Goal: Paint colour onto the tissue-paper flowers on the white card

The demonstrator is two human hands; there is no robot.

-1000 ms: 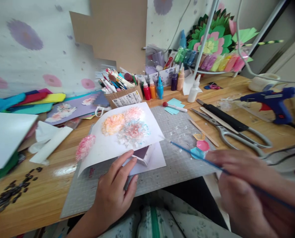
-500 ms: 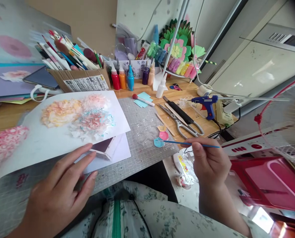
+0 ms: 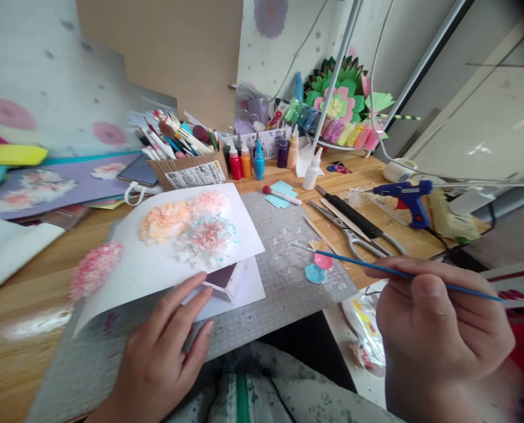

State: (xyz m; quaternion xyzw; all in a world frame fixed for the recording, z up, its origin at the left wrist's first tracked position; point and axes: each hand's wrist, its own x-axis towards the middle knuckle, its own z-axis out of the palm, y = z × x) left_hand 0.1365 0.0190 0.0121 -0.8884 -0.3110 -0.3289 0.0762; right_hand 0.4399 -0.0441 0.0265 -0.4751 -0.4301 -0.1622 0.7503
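My right hand (image 3: 442, 323) pinches a thin blue paintbrush (image 3: 376, 267), raised over the clear plastic palette (image 3: 284, 249). Below the brush sit wells of blue paint (image 3: 315, 273) and pink paint (image 3: 323, 261), with an orange one partly behind. My left hand (image 3: 165, 346) lies with fingers spread on the lower edge of a white sheet (image 3: 130, 273). Ruffled paper flowers in orange (image 3: 165, 222), pale pink (image 3: 210, 204) and pink-and-blue (image 3: 211, 238) rest on that sheet. A small dark-topped white box (image 3: 221, 281) props up the sheet near my left fingertips.
A grey cutting mat (image 3: 271, 214) covers the wooden table. Scissors (image 3: 348, 232), a blue glue gun (image 3: 405, 200) and a white bottle (image 3: 312, 170) stand or lie at right. Behind are small paint bottles and a cardboard box (image 3: 195, 171) of brushes. A pink flower (image 3: 95, 270) lies at left.
The camera view has swung left, showing more of the table there. My right hand has lifted the paintbrush off the blue paint and nearer to me. My left hand stays on the sheet.
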